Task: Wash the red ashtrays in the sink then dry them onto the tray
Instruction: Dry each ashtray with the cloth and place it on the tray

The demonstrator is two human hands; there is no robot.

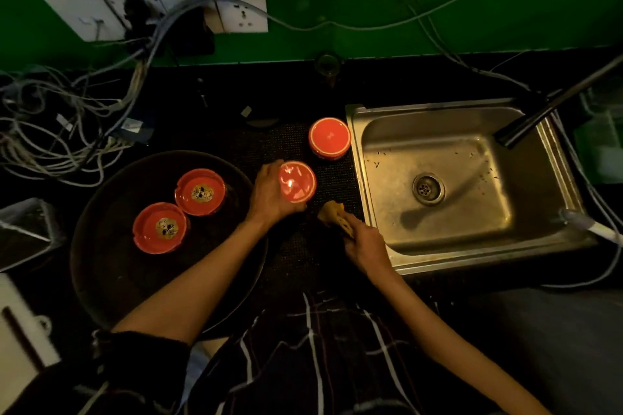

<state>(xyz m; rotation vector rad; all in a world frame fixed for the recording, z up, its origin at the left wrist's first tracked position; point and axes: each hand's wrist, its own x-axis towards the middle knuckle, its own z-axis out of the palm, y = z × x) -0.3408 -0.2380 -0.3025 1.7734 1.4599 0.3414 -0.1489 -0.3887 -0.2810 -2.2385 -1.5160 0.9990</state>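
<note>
Two red ashtrays (pixel 200 191) (pixel 159 227) lie face up on the round dark tray (pixel 111 273) at the left. My left hand (pixel 269 194) grips a third red ashtray (pixel 297 181), turned bottom up and shiny, above the dark counter between tray and sink. Another upside-down red ashtray (pixel 329 137) rests on the counter beside the sink's left rim. My right hand (pixel 365 246) is closed on a yellowish sponge or cloth (pixel 333 214), just left of the steel sink (pixel 371 185), whose basin holds no dishes.
A dark faucet (pixel 553 108) reaches over the sink from the right. A tangle of cables (pixel 60 131) and wall sockets (pixel 241 12) fill the back left. A small container (pixel 23 232) sits at the left edge. A glass (pixel 326 65) stands at the back.
</note>
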